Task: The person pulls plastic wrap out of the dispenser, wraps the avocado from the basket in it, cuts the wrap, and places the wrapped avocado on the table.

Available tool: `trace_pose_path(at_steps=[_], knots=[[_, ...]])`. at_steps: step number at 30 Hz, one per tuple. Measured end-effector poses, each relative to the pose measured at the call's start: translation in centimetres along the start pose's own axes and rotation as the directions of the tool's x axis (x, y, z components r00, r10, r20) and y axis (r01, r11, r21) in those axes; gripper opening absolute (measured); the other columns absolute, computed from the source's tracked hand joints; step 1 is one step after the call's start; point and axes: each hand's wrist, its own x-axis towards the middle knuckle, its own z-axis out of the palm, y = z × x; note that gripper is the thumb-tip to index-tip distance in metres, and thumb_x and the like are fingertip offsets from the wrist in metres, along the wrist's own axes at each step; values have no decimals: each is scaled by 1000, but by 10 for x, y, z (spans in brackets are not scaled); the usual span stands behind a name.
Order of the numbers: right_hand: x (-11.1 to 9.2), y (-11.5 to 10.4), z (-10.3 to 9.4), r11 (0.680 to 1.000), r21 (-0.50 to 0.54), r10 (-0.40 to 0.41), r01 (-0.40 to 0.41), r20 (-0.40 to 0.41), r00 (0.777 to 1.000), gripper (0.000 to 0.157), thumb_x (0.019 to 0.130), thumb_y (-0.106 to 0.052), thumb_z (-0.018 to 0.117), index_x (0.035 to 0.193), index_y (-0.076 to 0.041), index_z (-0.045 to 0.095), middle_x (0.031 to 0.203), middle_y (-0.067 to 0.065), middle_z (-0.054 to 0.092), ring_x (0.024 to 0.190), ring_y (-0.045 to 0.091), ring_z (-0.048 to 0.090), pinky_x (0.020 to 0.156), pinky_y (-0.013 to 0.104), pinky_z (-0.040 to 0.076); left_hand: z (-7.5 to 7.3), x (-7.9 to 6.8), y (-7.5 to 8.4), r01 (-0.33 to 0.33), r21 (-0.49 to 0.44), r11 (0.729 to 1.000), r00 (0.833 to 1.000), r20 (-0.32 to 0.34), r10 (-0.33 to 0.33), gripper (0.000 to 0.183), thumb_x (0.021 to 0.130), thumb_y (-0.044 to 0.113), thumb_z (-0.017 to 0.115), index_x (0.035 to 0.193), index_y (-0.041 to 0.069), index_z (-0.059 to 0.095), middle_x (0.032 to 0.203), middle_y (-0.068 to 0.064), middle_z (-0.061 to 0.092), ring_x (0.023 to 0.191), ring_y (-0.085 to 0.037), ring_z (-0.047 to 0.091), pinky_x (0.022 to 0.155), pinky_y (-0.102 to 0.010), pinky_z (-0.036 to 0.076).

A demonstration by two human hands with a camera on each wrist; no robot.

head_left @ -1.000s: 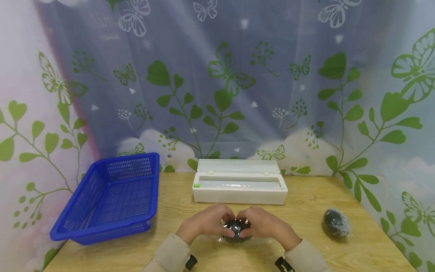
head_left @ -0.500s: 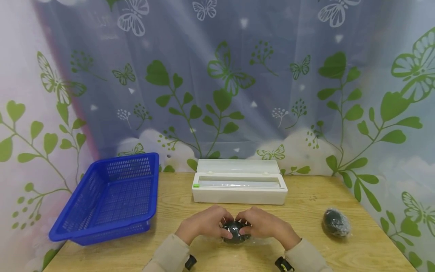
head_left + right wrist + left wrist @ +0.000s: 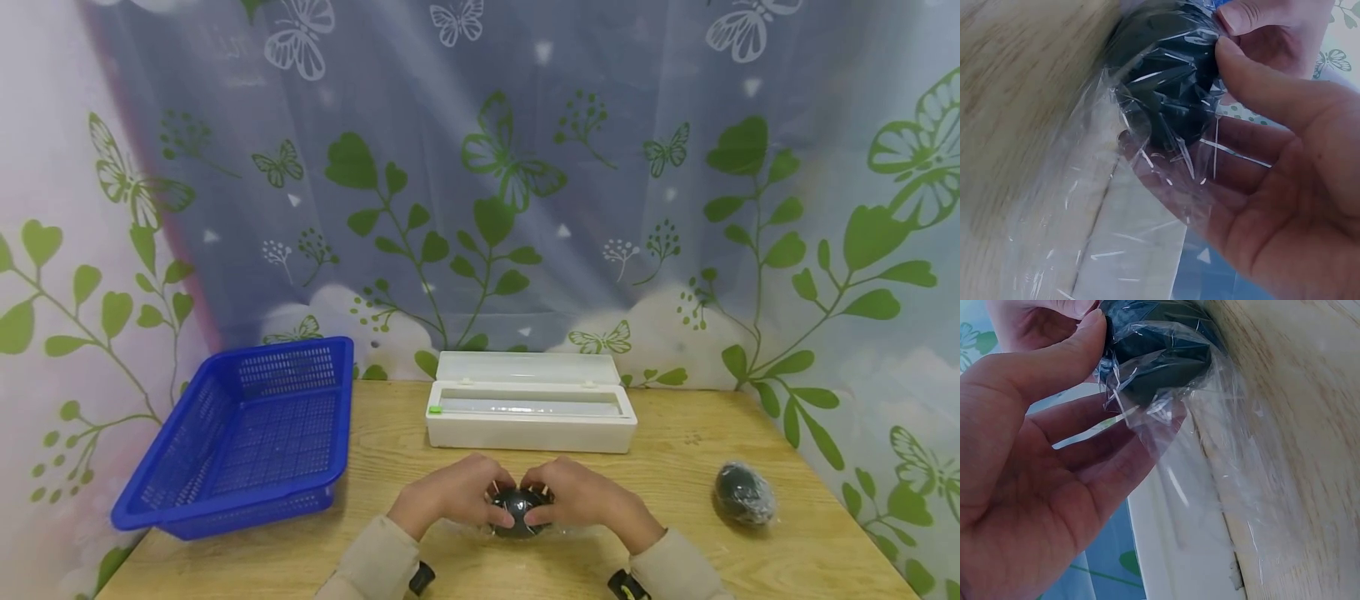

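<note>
Low over the wooden table, a dark green egg-shaped object [image 3: 517,501] is held between both hands. My left hand [image 3: 467,492] pinches it from the left, thumb on the near side and fingers bent behind. From the right, my right hand [image 3: 579,495] grips it in the same way, the two thumbs close together. Clear cling film [image 3: 1241,456] lies creased over the object, and a loose sheet trails from it past the fingers in both wrist views. In the right wrist view the film [image 3: 1160,125] bunches at the object's end, over the fingers.
Behind the hands stands a white cling film dispenser [image 3: 528,433], its lid raised and a film roll [image 3: 528,407] inside. A blue plastic basket [image 3: 347,408] is at the left. On the right lies a similar dark object wrapped in film [image 3: 741,493].
The right thumb has shifted slightly over the object's near face. Both hands keep their place, and the basket, dispenser and second wrapped object have not moved.
</note>
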Motion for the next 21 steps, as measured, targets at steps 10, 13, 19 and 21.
trace_pose_path(at_steps=[10,13,19,21], knots=[[-2,-2,-1,998,-41,-40,39,-17,999,28,92,-23,79,110,-3,74,99,3,77,82,1,62,71,20,52,-4,-2,3,26,24,999,999,-46,-25,40,84,25,87,119,10,74,116,2,73,107,-10,68,95,-26,56],[-1,0,-1,998,-40,-58,57,-22,998,25,94,-23,76,108,-3,75,97,2,76,78,-2,57,68,19,49,-4,-1,3,5,-19,1000,999,-31,-6,30,87,18,84,114,9,76,111,1,76,101,-8,70,91,-24,57],[0,4,0,999,-2,-51,52,20,998,21,99,-20,70,110,-2,74,95,2,75,74,-2,54,66,18,47,-3,-1,1,-10,-34,999,1000,17,10,26,95,15,75,121,10,75,116,1,77,105,-8,71,90,-22,58],[0,5,0,999,8,-39,39,42,998,22,101,-20,67,111,-2,74,96,2,75,74,-3,55,66,18,48,-3,-2,1,-13,-25,1000,1000,28,14,27,98,15,71,124,10,74,118,1,76,104,-6,70,89,-21,57]])
